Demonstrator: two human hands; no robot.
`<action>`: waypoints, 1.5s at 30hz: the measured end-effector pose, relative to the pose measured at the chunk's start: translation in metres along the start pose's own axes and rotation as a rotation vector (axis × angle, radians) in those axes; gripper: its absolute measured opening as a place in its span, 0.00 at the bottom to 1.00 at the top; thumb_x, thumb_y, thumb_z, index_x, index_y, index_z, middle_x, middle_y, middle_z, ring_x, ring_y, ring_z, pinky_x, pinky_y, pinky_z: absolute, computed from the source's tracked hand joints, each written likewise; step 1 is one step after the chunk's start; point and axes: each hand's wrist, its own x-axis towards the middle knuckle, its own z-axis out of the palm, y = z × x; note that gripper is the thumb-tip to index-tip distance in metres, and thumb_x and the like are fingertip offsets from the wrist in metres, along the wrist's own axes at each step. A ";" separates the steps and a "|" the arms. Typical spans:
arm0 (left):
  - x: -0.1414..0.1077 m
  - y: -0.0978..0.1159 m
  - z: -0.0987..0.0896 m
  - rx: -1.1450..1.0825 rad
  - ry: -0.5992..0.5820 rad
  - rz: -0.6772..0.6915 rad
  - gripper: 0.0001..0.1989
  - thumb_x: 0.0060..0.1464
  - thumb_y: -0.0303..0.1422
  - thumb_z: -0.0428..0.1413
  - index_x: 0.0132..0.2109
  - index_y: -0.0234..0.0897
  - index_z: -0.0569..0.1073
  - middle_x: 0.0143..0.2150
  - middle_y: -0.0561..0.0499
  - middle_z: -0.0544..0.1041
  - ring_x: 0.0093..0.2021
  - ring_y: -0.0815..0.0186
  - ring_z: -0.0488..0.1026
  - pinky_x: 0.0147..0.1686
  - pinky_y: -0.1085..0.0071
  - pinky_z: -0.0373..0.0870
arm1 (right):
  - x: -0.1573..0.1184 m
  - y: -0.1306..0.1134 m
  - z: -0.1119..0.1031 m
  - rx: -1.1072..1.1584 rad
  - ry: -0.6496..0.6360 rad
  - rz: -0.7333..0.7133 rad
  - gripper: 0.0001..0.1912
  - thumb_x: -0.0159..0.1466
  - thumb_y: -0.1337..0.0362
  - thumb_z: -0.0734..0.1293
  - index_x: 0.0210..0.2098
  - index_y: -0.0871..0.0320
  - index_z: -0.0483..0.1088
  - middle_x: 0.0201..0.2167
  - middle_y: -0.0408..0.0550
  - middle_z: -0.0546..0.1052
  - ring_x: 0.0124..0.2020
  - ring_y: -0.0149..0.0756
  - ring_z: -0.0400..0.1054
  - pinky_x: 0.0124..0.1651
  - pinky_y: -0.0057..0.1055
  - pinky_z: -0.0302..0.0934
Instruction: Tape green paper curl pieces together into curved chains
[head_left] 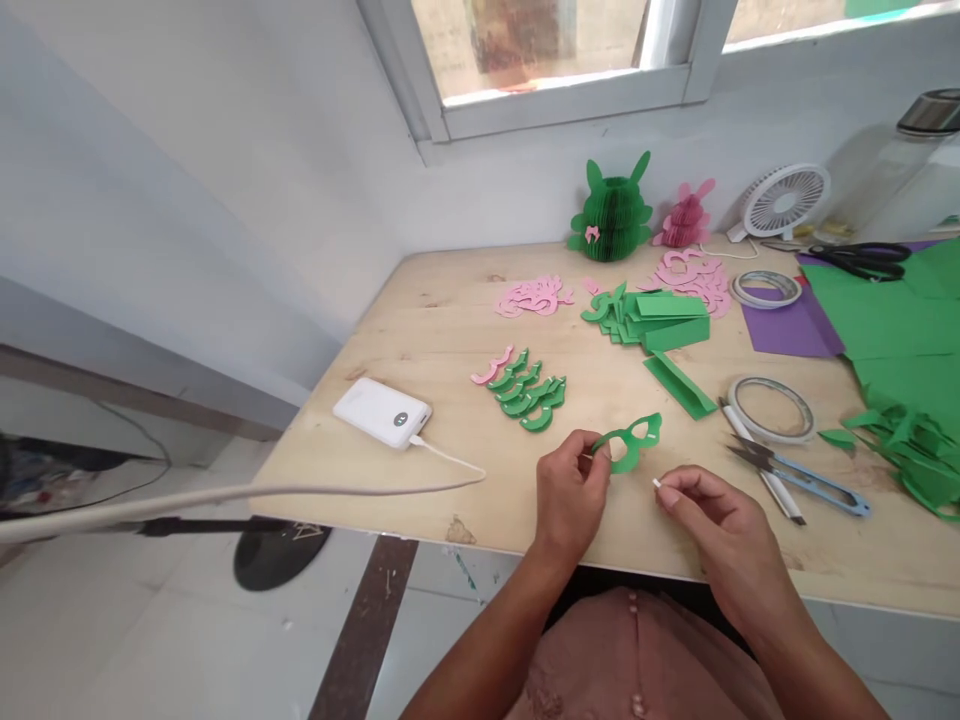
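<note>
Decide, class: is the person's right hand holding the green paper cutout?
No, the left hand holds the green paper cutout, while the right hand pinches a small white piece.

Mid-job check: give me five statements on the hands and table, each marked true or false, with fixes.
1. The left hand holds a green cutout. True.
2. The right hand holds the snips. False: it pinches a small white strip; the snips lie to its right.
3. A cable is plugged into the power bank. True.
4. The pink figure stands left of the green figure in this view. False: the pink figure is on the right and smaller.
5. The fan stands right of the pink figure. True.
</note>
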 end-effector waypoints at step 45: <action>-0.017 0.007 0.014 -0.629 0.133 -0.249 0.15 0.39 0.23 0.62 0.38 0.35 0.73 0.36 0.52 0.76 0.39 0.68 0.74 0.41 0.73 0.69 | 0.004 -0.003 0.009 -0.212 -0.122 -0.371 0.03 0.63 0.65 0.64 0.33 0.54 0.69 0.41 0.45 0.76 0.46 0.35 0.69 0.52 0.33 0.59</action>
